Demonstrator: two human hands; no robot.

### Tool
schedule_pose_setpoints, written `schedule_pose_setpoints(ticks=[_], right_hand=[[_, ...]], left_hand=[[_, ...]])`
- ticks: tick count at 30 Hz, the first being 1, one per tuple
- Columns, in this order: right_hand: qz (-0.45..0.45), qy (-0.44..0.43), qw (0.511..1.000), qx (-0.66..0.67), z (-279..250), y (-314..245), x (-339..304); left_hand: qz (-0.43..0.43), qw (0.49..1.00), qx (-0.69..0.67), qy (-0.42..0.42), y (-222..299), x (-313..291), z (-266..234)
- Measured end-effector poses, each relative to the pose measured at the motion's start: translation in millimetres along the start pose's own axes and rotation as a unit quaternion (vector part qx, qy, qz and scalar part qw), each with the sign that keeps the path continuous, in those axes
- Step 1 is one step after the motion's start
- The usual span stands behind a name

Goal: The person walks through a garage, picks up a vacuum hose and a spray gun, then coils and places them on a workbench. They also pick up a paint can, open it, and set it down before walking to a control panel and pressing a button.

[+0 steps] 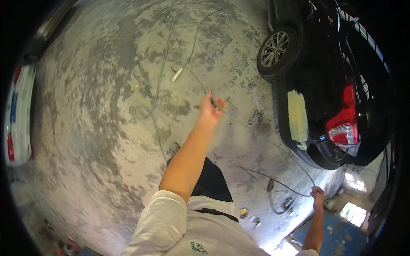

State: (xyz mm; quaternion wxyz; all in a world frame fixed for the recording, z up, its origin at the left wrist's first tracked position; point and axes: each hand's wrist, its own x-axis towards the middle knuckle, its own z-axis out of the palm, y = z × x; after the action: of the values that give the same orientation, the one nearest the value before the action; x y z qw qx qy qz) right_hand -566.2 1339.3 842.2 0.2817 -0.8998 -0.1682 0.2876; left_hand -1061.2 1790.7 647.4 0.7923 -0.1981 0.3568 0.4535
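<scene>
My left hand [211,107] is stretched out over the concrete floor, its fingers curled around a thin grey cable [237,120]. From there the cable runs slantwise to my right hand [317,194], low at the right, closed on it as well. A loose dark length of cable [273,178] trails from my right hand back to the left. Beyond my left hand the cable continues across the floor past a short whitish cylinder [177,75], whose kind I cannot make out.
A black car [318,85] with a yellowish patch [297,117] on its rear corner stands at the right. A grey hose [159,87] loops over the floor [98,128]. A white car [20,115] stands far left. Small items and a blue surface [337,234] lie lower right.
</scene>
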Motion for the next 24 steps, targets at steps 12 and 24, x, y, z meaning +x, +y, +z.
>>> schedule_pose_setpoints(ticks=[12,24], right_hand=[[0.095,-0.503,0.826,0.234,566,-338,123],[-0.254,-0.249,0.903,-0.242,902,-286,262]], left_hand=[[-0.021,0.599,0.747,-0.288,-45,74,7],[-0.008,0.546,0.837,-0.012,256,382,-161]])
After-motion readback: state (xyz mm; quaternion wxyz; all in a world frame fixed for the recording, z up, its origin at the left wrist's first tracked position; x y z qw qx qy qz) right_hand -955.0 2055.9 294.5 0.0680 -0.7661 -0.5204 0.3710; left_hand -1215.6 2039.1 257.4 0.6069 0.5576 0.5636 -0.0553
